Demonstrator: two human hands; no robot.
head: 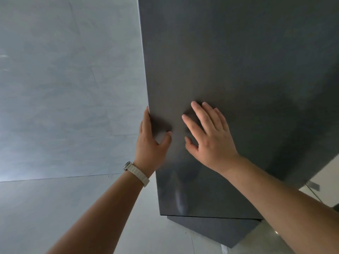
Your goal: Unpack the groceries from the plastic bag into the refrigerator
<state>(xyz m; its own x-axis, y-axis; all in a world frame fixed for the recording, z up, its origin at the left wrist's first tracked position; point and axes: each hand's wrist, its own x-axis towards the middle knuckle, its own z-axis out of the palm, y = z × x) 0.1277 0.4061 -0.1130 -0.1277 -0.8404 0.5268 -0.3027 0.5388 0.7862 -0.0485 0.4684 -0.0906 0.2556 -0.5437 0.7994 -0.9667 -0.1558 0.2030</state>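
A tall dark grey refrigerator [238, 70] fills the right half of the head view, its upper door shut and flat. My left hand [149, 142] wraps its fingers round the door's left edge, thumb pressed on the front. A pale watch strap sits on that wrist. My right hand [209, 136] lies flat on the door front just right of the left hand, fingers spread. Below the upper door, a lower door section [211, 230] shows. No plastic bag or groceries are in view.
A grey-blue wall [64, 88] stands directly left of the refrigerator, close to the door edge. Pale floor [36, 208] lies below it. A bright strip with a dark cable [313, 191] shows at the lower right.
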